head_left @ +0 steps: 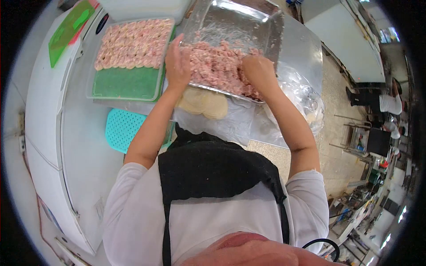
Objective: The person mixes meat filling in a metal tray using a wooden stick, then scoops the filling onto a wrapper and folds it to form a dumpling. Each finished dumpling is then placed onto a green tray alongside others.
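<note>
Pink minced meat (217, 66) fills the near part of a deep metal tray (230, 22), with smeared bare metal behind it. My left hand (178, 66) lies along the tray's left wall, fingers stretched out and touching the side. Into the right part of the meat presses my right hand (258, 72), its fingers curled and their tips hidden in the mince. Just below the tray's near edge, a pile of round, pale yellow dough wrappers (204, 104) rests on a plastic sheet (230, 122).
Left of the tray, a clear plastic container (91, 91) with a green base holds packed rows of open-topped dumplings (133, 44). A turquoise perforated basket (122, 128) sits lower. Crumpled clear plastic (306, 104) lies at right. A co-worker (388, 104) stands farther off.
</note>
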### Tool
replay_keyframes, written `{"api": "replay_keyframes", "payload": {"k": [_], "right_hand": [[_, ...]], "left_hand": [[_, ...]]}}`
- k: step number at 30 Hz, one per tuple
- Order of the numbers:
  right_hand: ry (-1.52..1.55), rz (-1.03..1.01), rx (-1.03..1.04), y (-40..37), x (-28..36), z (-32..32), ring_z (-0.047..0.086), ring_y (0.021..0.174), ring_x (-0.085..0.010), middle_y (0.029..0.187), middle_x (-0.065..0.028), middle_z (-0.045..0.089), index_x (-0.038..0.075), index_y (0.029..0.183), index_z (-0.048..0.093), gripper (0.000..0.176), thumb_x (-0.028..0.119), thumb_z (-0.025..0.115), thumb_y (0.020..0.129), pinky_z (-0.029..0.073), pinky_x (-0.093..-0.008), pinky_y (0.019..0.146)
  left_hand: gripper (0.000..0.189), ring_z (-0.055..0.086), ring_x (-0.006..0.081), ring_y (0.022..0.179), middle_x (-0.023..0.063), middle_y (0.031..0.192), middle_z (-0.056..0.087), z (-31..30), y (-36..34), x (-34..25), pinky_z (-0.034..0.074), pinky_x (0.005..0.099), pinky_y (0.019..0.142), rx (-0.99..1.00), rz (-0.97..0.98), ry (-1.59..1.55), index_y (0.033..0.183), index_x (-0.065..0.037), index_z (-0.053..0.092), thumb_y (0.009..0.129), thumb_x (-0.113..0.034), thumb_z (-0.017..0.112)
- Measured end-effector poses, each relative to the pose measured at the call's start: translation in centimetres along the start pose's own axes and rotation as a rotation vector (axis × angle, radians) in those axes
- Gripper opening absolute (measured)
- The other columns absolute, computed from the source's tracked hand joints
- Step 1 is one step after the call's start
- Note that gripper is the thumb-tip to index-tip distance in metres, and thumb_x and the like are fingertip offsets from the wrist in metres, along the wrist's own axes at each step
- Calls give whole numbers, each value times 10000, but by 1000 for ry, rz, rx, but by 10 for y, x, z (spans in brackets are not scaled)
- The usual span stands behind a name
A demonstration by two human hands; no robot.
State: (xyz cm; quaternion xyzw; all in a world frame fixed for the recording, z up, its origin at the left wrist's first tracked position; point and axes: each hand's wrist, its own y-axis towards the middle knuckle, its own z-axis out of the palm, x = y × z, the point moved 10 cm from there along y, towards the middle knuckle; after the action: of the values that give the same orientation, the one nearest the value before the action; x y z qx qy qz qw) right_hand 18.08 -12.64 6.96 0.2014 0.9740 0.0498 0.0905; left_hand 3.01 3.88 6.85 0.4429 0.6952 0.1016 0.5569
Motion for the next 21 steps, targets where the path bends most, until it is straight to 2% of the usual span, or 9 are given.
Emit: {"api": "replay_keyframes", "payload": {"k": [2, 4, 7, 10, 11, 14, 15, 18, 21], "right_hand": [[-14, 12, 112, 1, 1, -18, 696, 767, -326, 768, -157, 686, 59, 769, 706, 174, 137, 555, 808, 549, -436, 645], [-83, 47, 308, 12, -23, -23, 672, 809, -361, 849, -179, 681, 58, 881, 695, 261, 226, 496, 896, 534, -459, 681], [-149, 151, 384, 42, -53, -40, 673, 818, -354, 860, -174, 682, 66, 896, 699, 275, 266, 510, 899, 535, -455, 684], [-88, 125, 371, 41, -35, 27, 677, 817, -342, 880, -163, 686, 76, 904, 705, 268, 274, 524, 901, 537, -454, 688], [-157, -4, 297, 32, 10, 8, 682, 810, -323, 880, -147, 690, 89, 895, 708, 244, 269, 544, 897, 538, -452, 683], [-123, -32, 273, 18, 13, -6, 682, 791, -316, 854, -147, 687, 96, 880, 712, 228, 266, 562, 889, 535, -452, 670], [-187, -15, 385, 26, -5, -10, 681, 800, -329, 880, -145, 693, 102, 917, 712, 259, 308, 558, 896, 534, -454, 682], [-132, 135, 351, 55, -52, -24, 679, 817, -340, 920, -142, 697, 113, 964, 706, 289, 337, 531, 914, 534, -460, 696], [-48, 146, 383, 55, -15, 19, 666, 827, -354, 907, -145, 693, 114, 962, 702, 307, 340, 498, 928, 525, -469, 701]], "left_hand": [[429, 482, 378, 1193, 204, 1284, 528, -3, -1, 4, 353, 434, 1028, 2, 2, -8, 1317, 9, 459, 988, -264, 426], [449, 485, 381, 1183, 198, 1282, 530, -3, 0, 5, 356, 437, 1025, 2, 28, -53, 1325, 7, 450, 995, -293, 397], [496, 450, 384, 1219, 198, 1326, 493, -3, -2, 11, 319, 441, 1058, 13, 11, -100, 1361, 2, 414, 999, -333, 369], [531, 418, 382, 1255, 206, 1372, 447, -5, -2, 12, 288, 440, 1082, 4, 15, -180, 1392, 7, 371, 1003, -353, 337], [551, 402, 381, 1274, 210, 1394, 424, -7, -1, 14, 273, 439, 1094, -11, 6, -244, 1407, 11, 348, 1006, -366, 314], [585, 394, 379, 1286, 216, 1409, 406, -9, 0, 14, 260, 442, 1103, -23, 5, -250, 1414, 23, 329, 1005, -391, 276], [585, 394, 379, 1286, 216, 1409, 406, -9, 0, 15, 260, 442, 1103, -23, 3, -254, 1414, 23, 329, 1005, -391, 276], [609, 386, 379, 1295, 218, 1414, 403, -6, -1, 18, 248, 448, 1110, -15, -22, -257, 1415, 29, 327, 999, -411, 266], [605, 385, 381, 1295, 221, 1418, 399, -7, 1, 16, 246, 452, 1110, -3, -17, -259, 1413, 36, 325, 1000, -402, 266]]}}
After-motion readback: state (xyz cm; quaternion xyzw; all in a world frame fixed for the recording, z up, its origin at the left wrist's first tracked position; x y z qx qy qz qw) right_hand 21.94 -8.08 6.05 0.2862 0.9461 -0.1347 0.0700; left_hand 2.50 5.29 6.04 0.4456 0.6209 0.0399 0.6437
